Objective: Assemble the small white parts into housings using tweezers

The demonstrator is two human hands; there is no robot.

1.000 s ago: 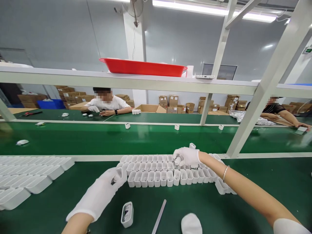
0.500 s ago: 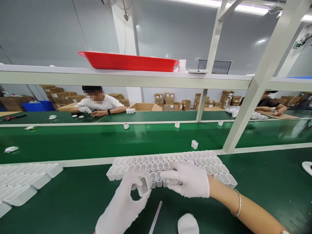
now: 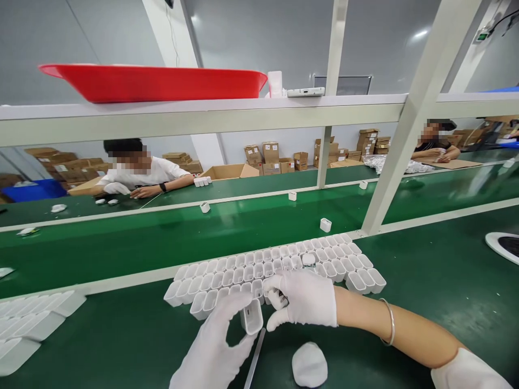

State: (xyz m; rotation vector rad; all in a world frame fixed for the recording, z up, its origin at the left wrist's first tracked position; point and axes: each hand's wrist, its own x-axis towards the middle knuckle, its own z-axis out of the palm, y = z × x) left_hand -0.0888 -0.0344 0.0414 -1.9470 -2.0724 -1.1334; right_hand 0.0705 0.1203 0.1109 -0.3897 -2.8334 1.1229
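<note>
My left hand, in a white glove, grips a small white open-topped plastic housing between thumb and fingers, its opening tilted toward me. To its right, my gloved right hand has its fingers curled in front of the rows of similar white housings. A small dark piece shows at its fingertips, too hidden to name. Just beyond this hand, a white-topped piece with a bit of green board sits among the rows. Below the hands lie a thin pale strip and a rounded white lump.
More housings stand at the left. Beyond the rows runs a green belt carrying several white pieces. Upright posts and a shelf with a red tray rise ahead. Two people sit across the belt.
The view has shifted. My left hand has turned the housing more upright. My right hand has curled its fingers and drawn back slightly from the rows; a white-topped piece now shows behind it.
</note>
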